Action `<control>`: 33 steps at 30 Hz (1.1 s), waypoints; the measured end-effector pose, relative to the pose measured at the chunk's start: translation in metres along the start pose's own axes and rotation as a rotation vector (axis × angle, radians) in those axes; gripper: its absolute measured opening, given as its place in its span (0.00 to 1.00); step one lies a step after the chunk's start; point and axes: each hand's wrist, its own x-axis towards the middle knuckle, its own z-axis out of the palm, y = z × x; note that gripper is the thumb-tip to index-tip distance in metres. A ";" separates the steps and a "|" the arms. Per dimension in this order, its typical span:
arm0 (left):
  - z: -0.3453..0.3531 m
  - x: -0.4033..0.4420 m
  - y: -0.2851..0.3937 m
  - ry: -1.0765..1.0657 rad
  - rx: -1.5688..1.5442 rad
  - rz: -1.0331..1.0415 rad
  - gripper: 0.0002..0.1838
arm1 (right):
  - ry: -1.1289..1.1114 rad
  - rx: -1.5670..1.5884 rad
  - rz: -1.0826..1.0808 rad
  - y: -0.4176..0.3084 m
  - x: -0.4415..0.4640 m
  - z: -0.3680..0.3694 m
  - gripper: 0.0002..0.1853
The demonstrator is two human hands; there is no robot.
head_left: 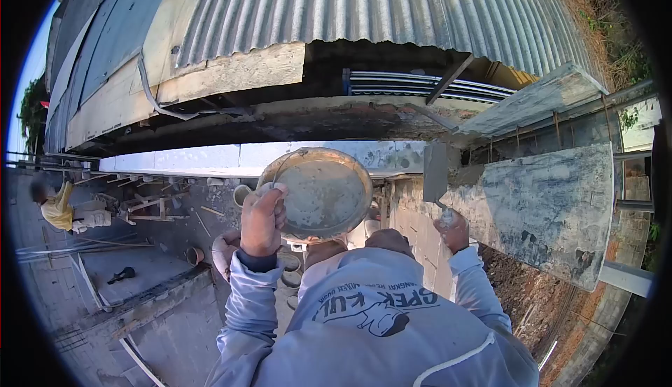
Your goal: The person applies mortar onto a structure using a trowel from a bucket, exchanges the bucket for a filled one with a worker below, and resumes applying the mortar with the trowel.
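Observation:
My left hand (264, 220) is closed at the near left edge of a round bucket (365, 189), where a thin handle rises along the rim. Grey wet mortar (318, 194) fills much of the bucket, which sits in front of my body by the pale wall ledge (266, 154). On the right, my right hand (452, 231) is wrapped round the handle of a trowel (435, 171). Its flat, rectangular grey blade points away from me, over the ledge's right end. The fingers' undersides are partly hidden.
Beyond the ledge hangs a corrugated roof (392, 9). A large mortar-stained board (546, 212) leans at right, near thin upright rods. Far below on the left, a person in a yellow top (59, 208) is near timber pieces (157, 208). More buckets (290, 278) show below me.

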 end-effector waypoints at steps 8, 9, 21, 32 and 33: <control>0.064 0.058 0.000 -0.111 0.066 0.037 0.08 | 0.016 -0.028 0.082 -0.002 -0.025 -0.035 0.15; 0.071 0.067 -0.003 -0.124 0.078 0.038 0.08 | 0.020 -0.072 0.047 -0.001 -0.026 -0.036 0.15; 0.042 0.159 -0.017 0.143 0.262 0.232 0.14 | -0.061 -0.222 -0.191 -0.082 0.005 -0.061 0.17; -0.057 0.257 -0.124 0.386 0.408 0.240 0.23 | -0.152 -1.124 -0.496 -0.222 0.132 -0.011 0.14; -0.063 0.277 -0.146 0.390 0.324 0.254 0.23 | -0.181 -1.177 -0.468 -0.230 0.138 -0.005 0.13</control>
